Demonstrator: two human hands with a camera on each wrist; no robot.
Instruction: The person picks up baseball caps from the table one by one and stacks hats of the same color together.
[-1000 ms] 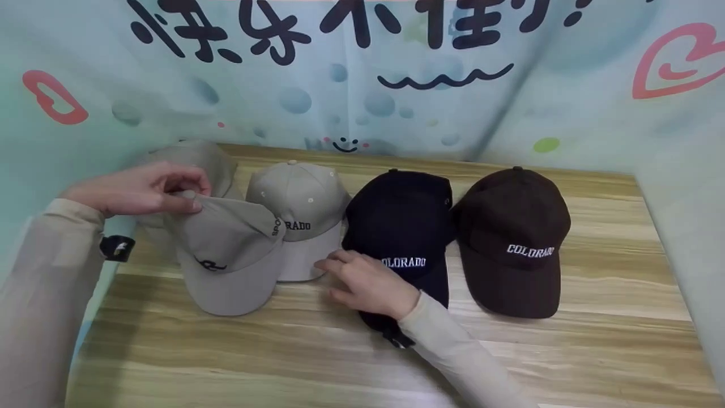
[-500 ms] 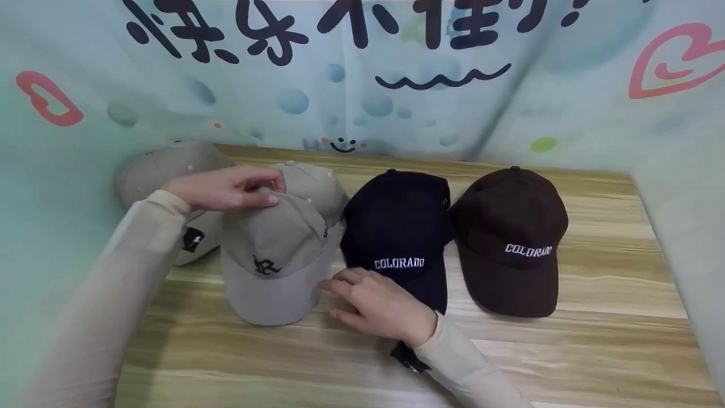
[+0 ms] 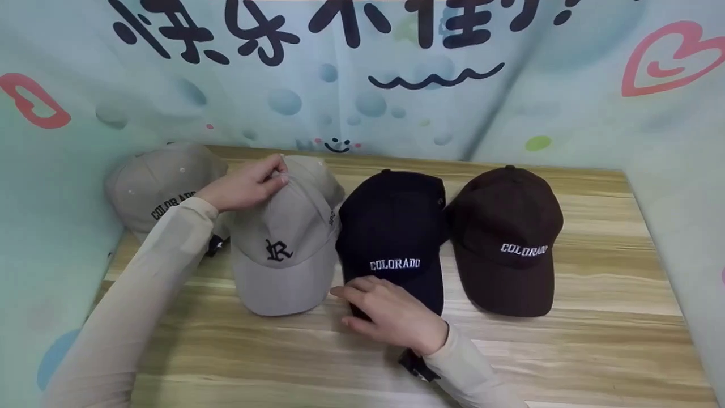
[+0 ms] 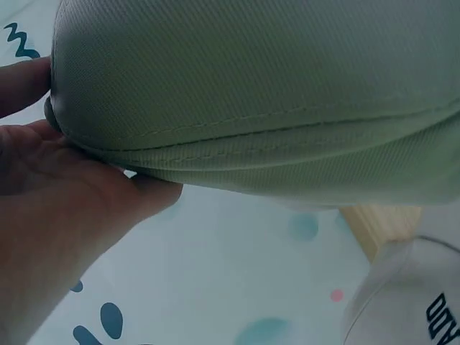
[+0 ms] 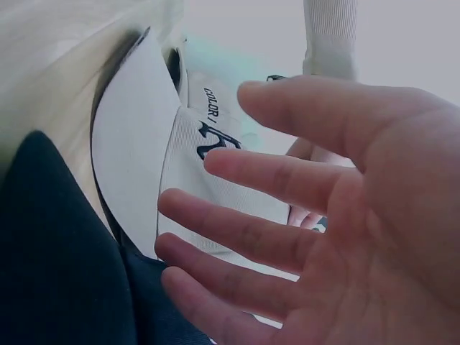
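My left hand [image 3: 244,184] pinches the top of a grey cap [image 3: 283,286] bearing a black R-like emblem. The left wrist view shows its crown [image 4: 251,65] close up, with my fingers at its edge. This cap lies in front of a second grey cap [image 3: 311,167], mostly hidden behind it. My right hand [image 3: 393,314] hovers over the brim of a navy cap [image 3: 391,221] marked COLORADO, fingers extended. In the right wrist view that hand [image 5: 323,208] holds nothing, and the grey cap's brim [image 5: 133,144] lies beyond the fingertips.
On the right sits a dark brown COLORADO cap [image 3: 504,215]. Another grey COLORADO cap [image 3: 158,178] is at the back left, partly behind my left forearm. All stand on a wooden table [image 3: 612,283], with a printed cloth backdrop [image 3: 464,113] behind.
My left hand has carried the R-emblem cap rightward, in front of the second grey cap. The left-hand grey COLORADO cap is now more exposed. My right hand has shifted slightly right and toward me.
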